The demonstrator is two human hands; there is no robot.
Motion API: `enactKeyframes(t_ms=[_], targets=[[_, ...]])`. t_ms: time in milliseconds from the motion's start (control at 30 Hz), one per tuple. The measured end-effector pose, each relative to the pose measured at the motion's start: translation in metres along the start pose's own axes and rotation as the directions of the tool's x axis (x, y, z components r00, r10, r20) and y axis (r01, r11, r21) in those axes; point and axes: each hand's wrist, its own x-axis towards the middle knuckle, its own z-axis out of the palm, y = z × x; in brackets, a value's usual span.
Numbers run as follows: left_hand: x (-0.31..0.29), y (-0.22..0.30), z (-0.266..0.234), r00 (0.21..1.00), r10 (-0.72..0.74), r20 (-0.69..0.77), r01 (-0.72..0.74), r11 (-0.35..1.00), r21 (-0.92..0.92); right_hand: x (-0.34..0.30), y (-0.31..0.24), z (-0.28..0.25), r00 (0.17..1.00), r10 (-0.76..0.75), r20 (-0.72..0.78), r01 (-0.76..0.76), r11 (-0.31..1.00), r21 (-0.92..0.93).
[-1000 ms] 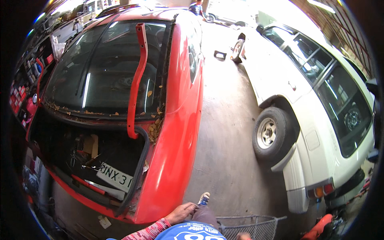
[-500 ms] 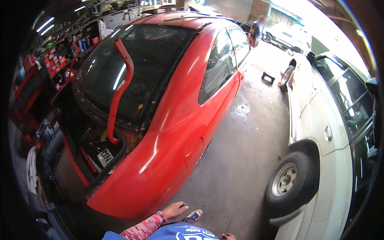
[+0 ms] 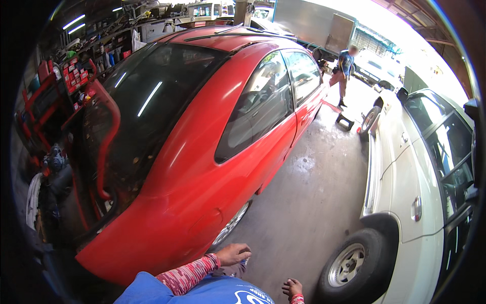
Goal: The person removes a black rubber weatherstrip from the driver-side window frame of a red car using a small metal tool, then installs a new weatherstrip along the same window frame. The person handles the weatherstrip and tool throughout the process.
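Observation:
My left hand [image 3: 234, 254] hangs in front of my body beside the rear flank of the red car [image 3: 190, 200]. Its fingers are loosely bent and nothing shows in them; it appears apart from the bodywork. Lower and to the right, my right hand [image 3: 292, 288] is held out empty over the floor, its fingers slightly curled and apart. The rear wheel [image 3: 349, 264] of the white vehicle [image 3: 400, 152] is the closest thing to it. Patterned red sleeves cover my forearms.
A concrete aisle [image 3: 296, 190] runs between both vehicles. Farther along are a small dark stool [image 3: 345, 121] and a standing person [image 3: 344, 71]. A bent red bar [image 3: 112, 129] rises at the car's rear. Cluttered shelves [image 3: 96, 53] line the left.
My view has shifted forward along the red car, bringing its side window and rear wheel closer. My right hand has come further into sight, and the distant person shows more fully.

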Motion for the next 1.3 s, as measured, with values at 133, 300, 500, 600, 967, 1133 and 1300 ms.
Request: enactKeyframes(t_ms=[133,300,500,600,967,1133,1300], targets=[[0.118,0.028,-0.045,0.995,0.038,-0.089,-0.047,0.994,-0.103,0.035,-0.052,-0.011,0.998,0.054,-0.039,-0.051,0.996,0.072],[0.248,0.112,-0.123,0.950,0.170,-0.262,-0.229,0.950,-0.212,0.079,-0.102,-0.058,0.954,0.277,-0.117,-0.276,0.961,0.022],[0.349,0.215,-0.264,0.656,0.477,-0.584,-0.613,0.789,-0.044,0.187,-0.199,-0.076,0.916,0.390,-0.091,-0.396,0.916,-0.061],[0.392,0.261,-0.335,0.389,0.521,-0.760,-0.596,0.771,0.224,0.265,-0.262,-0.084,0.913,0.404,-0.060,-0.408,0.902,-0.140],[0.516,0.359,-0.558,-0.357,0.567,-0.742,-0.119,0.760,0.639,0.588,-0.679,-0.015,0.980,-0.174,0.097,0.190,0.963,-0.194],[0.510,0.355,-0.673,-0.267,0.612,-0.744,0.473,0.756,0.452,0.599,-0.786,0.058,0.892,-0.385,0.236,0.426,0.892,-0.154],[0.497,0.341,-0.769,-0.181,0.498,-0.848,0.737,0.640,0.218,0.600,-0.733,0.062,0.925,-0.176,0.337,0.330,0.813,-0.481]])
